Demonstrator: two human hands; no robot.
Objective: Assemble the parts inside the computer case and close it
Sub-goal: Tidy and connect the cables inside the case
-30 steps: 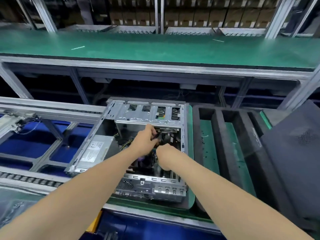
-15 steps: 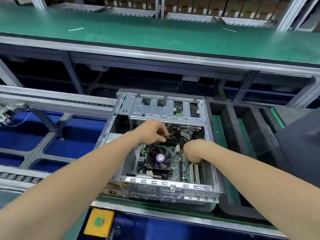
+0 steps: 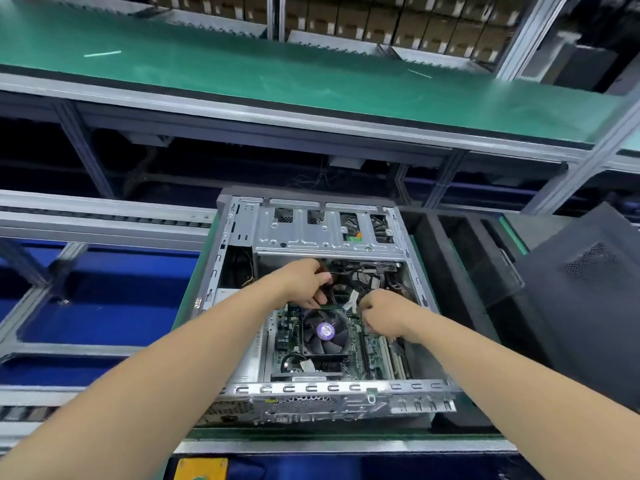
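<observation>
The computer case (image 3: 311, 389) lies open on its side on the green mat (image 3: 187, 306) of the work line, directly in front of the person, and its dark side panel (image 3: 588, 323) stands apart at the right. Both hands are inside, just below the metal drive cage (image 3: 325, 233). The left hand (image 3: 304, 282) has its fingers curled round a bundle of dark cables (image 3: 363, 275). The right hand (image 3: 384, 315) is curled beside a white connector (image 3: 352, 299), near the fan (image 3: 325, 332); whether it really holds the connector, I cannot tell. I judge the cables soft and light, so they should be taken close to the plug, on the hard plastic body, not on the wires. The motherboard (image 3: 287, 344) looks fragile, so any pressing must be straight and gentle. The case is stiff sheet metal, probably heavy and with sharp edges, so it is better held by its frame.
</observation>
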